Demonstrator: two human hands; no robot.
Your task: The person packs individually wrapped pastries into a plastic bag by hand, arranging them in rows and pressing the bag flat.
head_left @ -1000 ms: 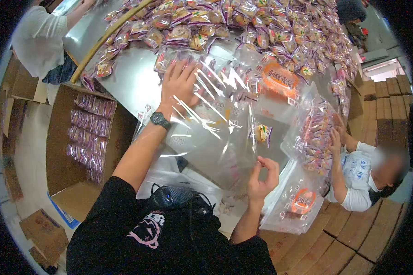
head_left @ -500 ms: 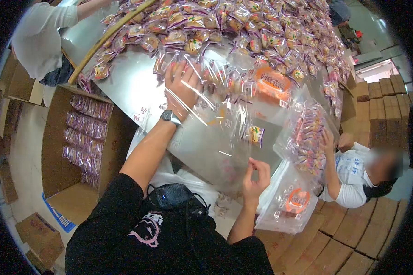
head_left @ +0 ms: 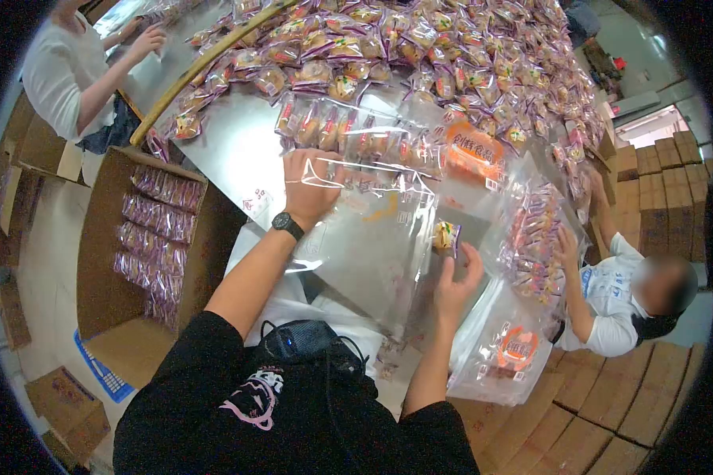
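Observation:
A large clear plastic bag (head_left: 356,253) lies on the metal table with a row of small wrapped cakes (head_left: 348,131) at its far end. My left hand (head_left: 310,184), with a watch on the wrist, is at the near edge of that row, its fingers stretched forward and partly bent. Reflections of the film cross its fingers; whether the hand is inside the bag or under a fold, I cannot tell. A single wrapped cake (head_left: 447,236) lies right of the bag. My right hand (head_left: 459,279) is just below it, thumb and fingers apart; contact with it is unclear.
A heap of wrapped cakes (head_left: 483,55) covers the table's far side, bordered at left by a wooden stick (head_left: 206,67). An open carton (head_left: 103,261) holds packed rows. At right, a co-worker (head_left: 610,301) touches a filled bag (head_left: 531,237); flat printed bags (head_left: 499,364) lie nearer.
My left hand has drawn back toward me from on top of the cake row, uncovering it. My right hand has moved forward and right, up to the single cake. The person at upper left has raised a hand.

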